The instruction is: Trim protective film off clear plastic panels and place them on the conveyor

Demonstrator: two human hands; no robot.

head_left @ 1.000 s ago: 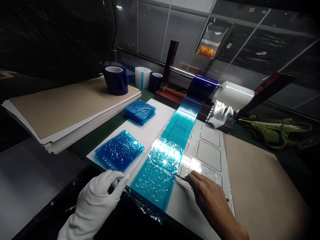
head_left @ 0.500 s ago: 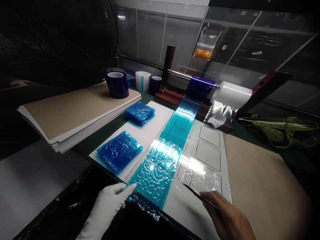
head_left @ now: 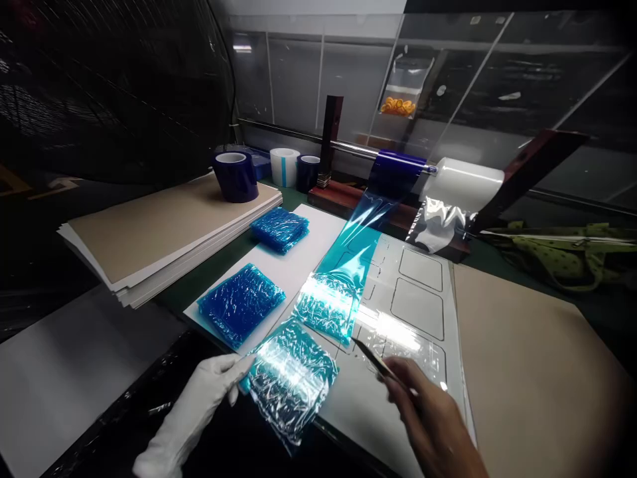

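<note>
The gloved fingers (head_left: 237, 372) of the left hand (head_left: 199, 411) were pinched shut on the near left corner of a cut piece of blue film (head_left: 291, 382), which now lay loose and crumpled over the front edge of the white board (head_left: 348, 411). Half a second earlier that same stretch had been one with the blue film strip (head_left: 343, 282) running down from the dark blue roll (head_left: 398, 174) on the bar; now a clear gap of bare board showed between the piece and the strip's new end, so the cut had gone through and the piece had been drawn towards the person. The bare right hand (head_left: 432, 425) was closed around a thin blade tool (head_left: 371, 355), its tip just off the strip's fresh edge; it had come up from where it sat lower on the board. The strip itself had lifted and twisted slightly near the roll, no longer flat. Left of the piece, two stacks of blue film pieces (head_left: 241, 302) (head_left: 279, 229) sat on a white sheet (head_left: 298, 265), the nearer one just beside the held piece. Beyond them a pile of brown and white sheets (head_left: 164, 229) carried a dark tape roll (head_left: 235, 176)
</note>
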